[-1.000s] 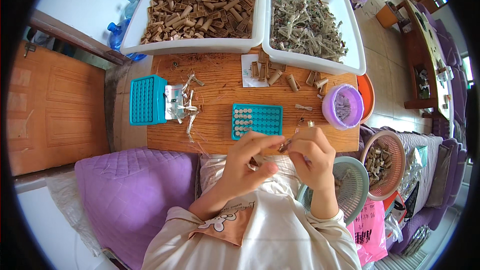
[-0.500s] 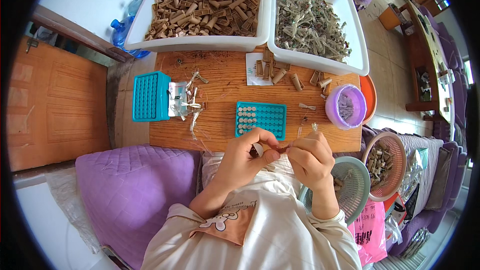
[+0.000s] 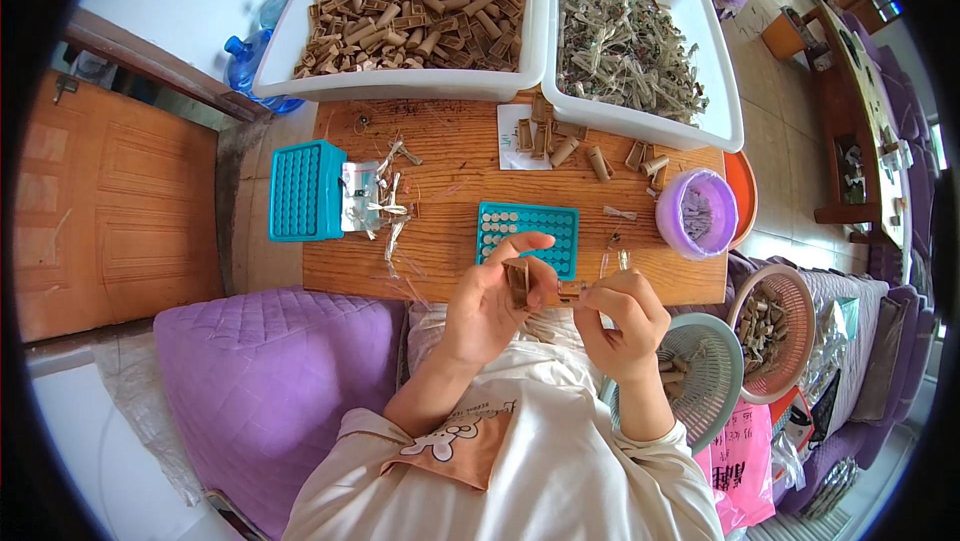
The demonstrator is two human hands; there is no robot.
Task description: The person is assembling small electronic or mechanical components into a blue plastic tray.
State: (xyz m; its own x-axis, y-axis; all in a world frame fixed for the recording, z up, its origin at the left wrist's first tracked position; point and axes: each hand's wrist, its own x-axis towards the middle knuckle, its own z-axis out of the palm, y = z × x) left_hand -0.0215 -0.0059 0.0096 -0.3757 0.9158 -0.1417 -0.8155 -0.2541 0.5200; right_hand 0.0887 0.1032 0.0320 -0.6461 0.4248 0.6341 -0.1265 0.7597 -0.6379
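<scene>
My left hand grips a brown plastic casing, hollow side showing, between thumb and fingers. Close to its right, my right hand is closed in a pinch on a small part, too small to make out fully. A pale, clear wire bundle sticks up above the right hand's fingers. Just beyond the hands lies a teal tray with rows of round pockets. Silver button cells fill its left columns.
At the back stand two white tubs, one of brown casings, one of tangled wired parts. A teal tray stack stands left, a purple bowl right. Loose casings lie behind. Two baskets sit lower right.
My left hand has opened up its fingers somewhat and turned, so the brown casing now shows. The hands have drawn slightly apart, and the right still pinches the small part.
</scene>
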